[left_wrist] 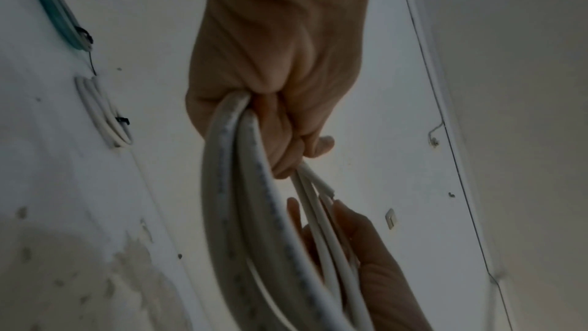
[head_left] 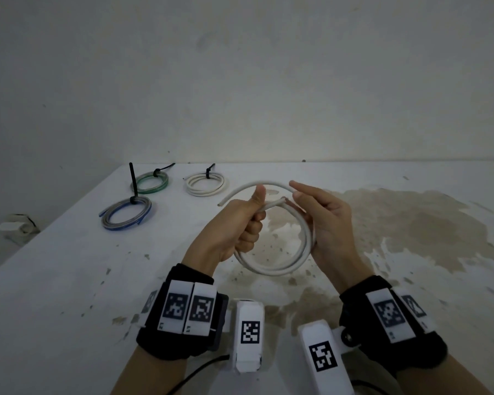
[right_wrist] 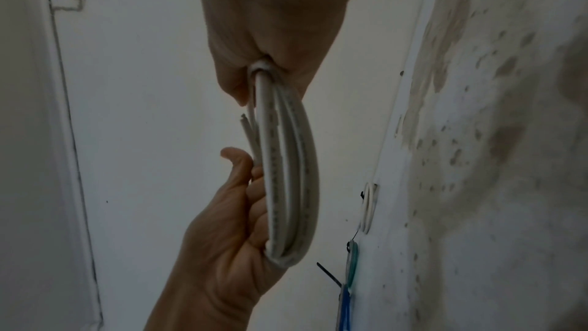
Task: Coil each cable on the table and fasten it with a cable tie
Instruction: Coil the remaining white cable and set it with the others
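Observation:
A white cable (head_left: 271, 270) is wound into a loose coil of a few turns, held up above the white table (head_left: 69, 280). My left hand (head_left: 248, 220) grips the coil's left side in a fist, thumb up. One cut end (head_left: 220, 203) sticks out to the left of that fist and another (head_left: 283, 199) points right. My right hand (head_left: 325, 223) holds the coil's right side between thumb and palm, fingers stretched out. In the left wrist view the strands (left_wrist: 229, 185) run out of my fist (left_wrist: 280, 59). The right wrist view shows the coil (right_wrist: 286, 160) edge-on.
Three tied coils lie at the back left: a green one (head_left: 151, 182), a grey-blue one (head_left: 126, 216) and a white one (head_left: 206, 183), each with a black cable tie. A brown stained patch (head_left: 411, 223) covers the table's right half. The wall rises behind the table.

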